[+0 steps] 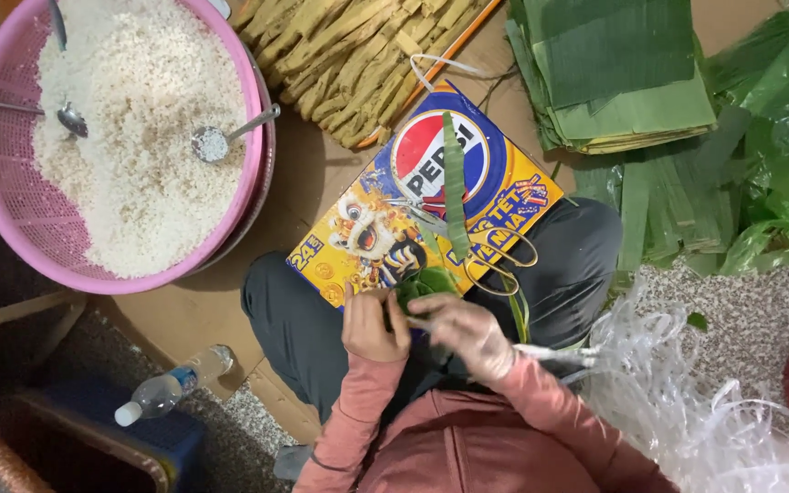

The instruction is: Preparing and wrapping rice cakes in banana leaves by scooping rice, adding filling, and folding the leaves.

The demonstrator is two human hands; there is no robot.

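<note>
Cardboard sheets cover the speckled floor where the person sits cross-legged, both hands meeting over the lap. Left hand [374, 321] and right hand [464, 334] are each curled shut around a small folded green leaf parcel [424, 285], held just above a flattened yellow and blue carton [495, 196] with a leaf strip [455, 187] and scissors [495, 260] on it. Farther out sit a pink basket [11, 196] of white rice [143, 137] with spoons [221, 139], stacked leaves [627, 78], clear plastic string [687, 402] and a water bottle [168, 388].
</note>
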